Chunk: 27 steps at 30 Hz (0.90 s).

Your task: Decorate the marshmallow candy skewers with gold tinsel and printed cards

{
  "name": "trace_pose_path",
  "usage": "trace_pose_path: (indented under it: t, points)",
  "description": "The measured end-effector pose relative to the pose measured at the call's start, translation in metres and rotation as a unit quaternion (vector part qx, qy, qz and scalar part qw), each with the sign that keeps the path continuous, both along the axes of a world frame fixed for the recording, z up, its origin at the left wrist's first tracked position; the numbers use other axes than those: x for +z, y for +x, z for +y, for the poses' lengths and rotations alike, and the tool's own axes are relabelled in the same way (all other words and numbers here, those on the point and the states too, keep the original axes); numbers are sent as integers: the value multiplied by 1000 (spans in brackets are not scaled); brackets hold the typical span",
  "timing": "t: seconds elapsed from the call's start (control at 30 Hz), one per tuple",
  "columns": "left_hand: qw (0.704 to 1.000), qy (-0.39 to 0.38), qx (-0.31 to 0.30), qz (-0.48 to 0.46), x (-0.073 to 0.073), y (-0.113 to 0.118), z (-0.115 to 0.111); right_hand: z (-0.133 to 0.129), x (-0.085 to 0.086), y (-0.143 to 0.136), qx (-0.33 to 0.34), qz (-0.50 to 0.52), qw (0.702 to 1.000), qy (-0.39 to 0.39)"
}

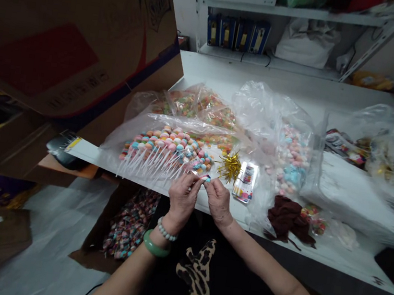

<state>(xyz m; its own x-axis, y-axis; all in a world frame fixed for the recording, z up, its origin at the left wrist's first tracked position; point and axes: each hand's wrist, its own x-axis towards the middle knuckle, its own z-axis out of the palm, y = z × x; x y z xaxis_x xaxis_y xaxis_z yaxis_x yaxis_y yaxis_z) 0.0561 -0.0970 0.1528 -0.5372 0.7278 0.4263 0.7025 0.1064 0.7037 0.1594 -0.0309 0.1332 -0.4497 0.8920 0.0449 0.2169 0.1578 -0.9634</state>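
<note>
My left hand (182,198) and my right hand (219,202) meet at the front edge of the table. The fingertips of both pinch a small multicoloured candy (206,179), mostly covered by the fingers. Just beyond the left hand lies a pile of striped marshmallow lollipops (168,144), their white sticks pointing toward me. A bunch of gold twist ties (229,167) is close past the right hand. Beside it lies a small printed card packet (246,182).
A clear bag of small green and orange candies (202,107) lies behind the lollipops; a bag of pastel marshmallows (292,155) is to the right. Further right are a brown cloth (289,220) and stacked clear bags (354,192). A large carton (87,46) stands left; below, an open box holds wrapped candies (130,226).
</note>
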Motion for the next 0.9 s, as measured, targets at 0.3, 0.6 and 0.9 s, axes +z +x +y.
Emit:
trace_pose_path:
  t: [0.3, 0.6, 0.9]
  points:
    - [991, -36, -52, 120, -2, -13, -3, 4, -3, 6, 38, -50, 996, 69]
    - [976, -135, -64, 157, 13, -18, -4, 9, -10, 12, 82, -118, 971, 192]
    - [971, -183, 5, 154, 13, -6, -2, 0, -18, 14, 80, -169, 894, 406]
